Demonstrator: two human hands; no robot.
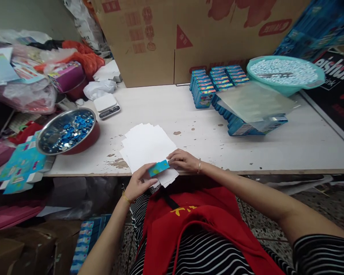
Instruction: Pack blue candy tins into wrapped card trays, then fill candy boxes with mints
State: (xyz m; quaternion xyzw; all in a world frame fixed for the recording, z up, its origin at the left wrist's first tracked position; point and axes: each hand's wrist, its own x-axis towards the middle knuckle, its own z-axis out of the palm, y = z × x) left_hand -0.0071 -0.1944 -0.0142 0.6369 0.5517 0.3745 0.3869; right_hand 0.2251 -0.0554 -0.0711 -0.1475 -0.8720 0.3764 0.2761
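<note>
A stack of white cardboard sheets (149,147) lies fanned out at the table's front edge. At its near side a bright blue, printed cardboard flap (158,168) with green-yellow marks is turned up. My left hand (140,181) grips the flap's left end, fingers behind it and thumb below. My right hand (185,159) pinches at the flap's right end with curled fingers. Whether the flap belongs to the top sheet or is a separate folded piece, I cannot tell.
A metal bowl (88,139) of blue and silver pieces stands left, near a small white scale (106,106). Blue packed boxes (205,93) stand at the back, with a teal basin (289,88) of pale pellets to their right. A large carton (189,57) stands behind.
</note>
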